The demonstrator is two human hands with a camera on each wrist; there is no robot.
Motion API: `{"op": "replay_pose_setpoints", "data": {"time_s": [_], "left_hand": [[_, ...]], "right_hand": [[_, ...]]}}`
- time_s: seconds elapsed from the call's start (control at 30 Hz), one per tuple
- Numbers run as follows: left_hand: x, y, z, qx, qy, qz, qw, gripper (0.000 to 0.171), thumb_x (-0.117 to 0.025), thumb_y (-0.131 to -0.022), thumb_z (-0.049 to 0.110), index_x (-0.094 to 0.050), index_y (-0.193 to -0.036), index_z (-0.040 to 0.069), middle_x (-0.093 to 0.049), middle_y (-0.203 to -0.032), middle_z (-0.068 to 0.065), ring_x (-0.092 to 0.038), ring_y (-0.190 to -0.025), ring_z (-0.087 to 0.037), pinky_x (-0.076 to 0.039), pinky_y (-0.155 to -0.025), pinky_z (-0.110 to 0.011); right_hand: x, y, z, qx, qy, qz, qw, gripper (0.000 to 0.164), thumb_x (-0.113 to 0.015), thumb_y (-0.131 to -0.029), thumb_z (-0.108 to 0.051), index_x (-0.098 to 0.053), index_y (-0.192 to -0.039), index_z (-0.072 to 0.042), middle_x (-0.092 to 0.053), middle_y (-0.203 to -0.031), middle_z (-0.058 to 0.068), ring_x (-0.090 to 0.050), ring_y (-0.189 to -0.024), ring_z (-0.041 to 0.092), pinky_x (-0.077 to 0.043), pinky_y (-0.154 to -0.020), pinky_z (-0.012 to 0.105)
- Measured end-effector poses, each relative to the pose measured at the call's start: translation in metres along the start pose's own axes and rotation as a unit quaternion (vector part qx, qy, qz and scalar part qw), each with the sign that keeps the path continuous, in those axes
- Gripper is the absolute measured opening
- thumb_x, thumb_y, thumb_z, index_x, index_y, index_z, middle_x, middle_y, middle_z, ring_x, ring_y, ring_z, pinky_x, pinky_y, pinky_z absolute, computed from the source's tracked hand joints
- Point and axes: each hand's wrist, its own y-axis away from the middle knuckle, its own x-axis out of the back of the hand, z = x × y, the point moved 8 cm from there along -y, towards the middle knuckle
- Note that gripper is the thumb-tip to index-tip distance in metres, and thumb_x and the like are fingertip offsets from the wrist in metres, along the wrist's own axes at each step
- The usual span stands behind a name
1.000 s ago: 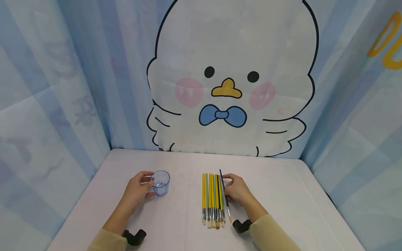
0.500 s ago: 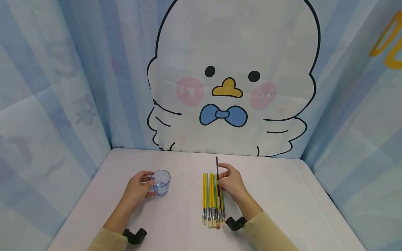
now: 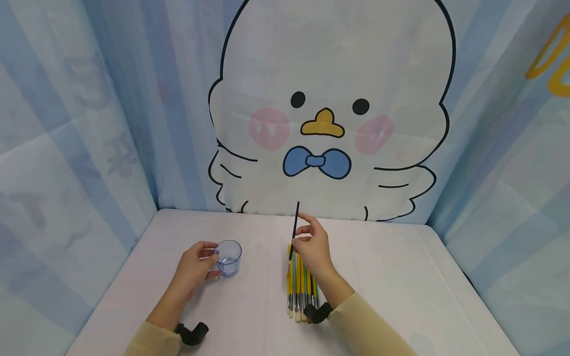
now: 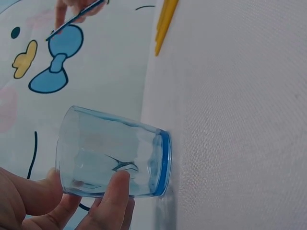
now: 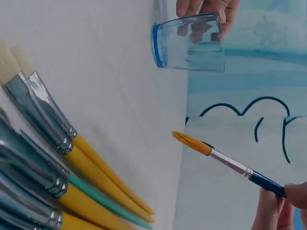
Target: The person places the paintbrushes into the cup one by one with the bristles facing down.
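Note:
A clear bluish glass (image 3: 229, 264) stands upright on the left half of the table. My left hand (image 3: 192, 271) grips its side, thumb and fingers around the wall, as the left wrist view of the glass (image 4: 139, 139) confirms. Between thumb and fingers, my right hand (image 3: 315, 249) pinches a dark-blue-handled paintbrush (image 3: 296, 222). Its orange bristles (image 5: 192, 142) point down, with a silver ferrule above them, in the right wrist view. Below that hand lies a row of several paintbrushes (image 3: 297, 284) with yellow, green and dark handles, bristles toward me; the right hand and wrist hide part of it.
The white table (image 3: 249, 316) meets a curtain backdrop (image 3: 187, 123) printed with a cartoon chick at its far edge. Fabric walls close in both sides. Black curved pieces (image 3: 192, 335) show at each wrist near the sleeves.
My right hand has lifted the dark-handled paintbrush from the right end of the row and carried it up and leftward over the other brushes. The left hand and glass have stayed put.

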Motion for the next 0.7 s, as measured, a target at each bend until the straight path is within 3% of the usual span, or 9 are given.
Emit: {"op": "replay_pose_setpoints", "data": {"time_s": [0.43, 0.7], "left_hand": [[0.001, -0.001, -0.002, 0.001, 0.001, 0.0, 1.0, 0.038, -0.061, -0.108, 0.004, -0.056, -0.145, 0.001, -0.056, -0.141, -0.029, -0.069, -0.112, -0.032, -0.07, -0.084, -0.036], [0.001, -0.003, -0.004, 0.006, 0.005, 0.001, 1.0, 0.038, -0.06, -0.108, 0.005, -0.056, -0.145, 0.001, -0.056, -0.141, -0.029, -0.069, -0.113, -0.033, -0.07, -0.084, -0.037]], "right_hand": [[-0.052, -0.001, -0.03, 0.055, -0.046, -0.004, 0.997, 0.07, -0.068, -0.093, 0.01, -0.059, -0.15, -0.03, -0.061, -0.11, 0.012, -0.062, -0.087, 0.019, -0.065, -0.078, 0.025], [-0.078, 0.0, -0.043, 0.082, -0.082, 0.013, 0.993, 0.071, -0.069, -0.093, 0.012, -0.059, -0.15, -0.029, -0.061, -0.112, 0.013, -0.064, -0.092, 0.019, -0.066, -0.081, 0.024]]}}
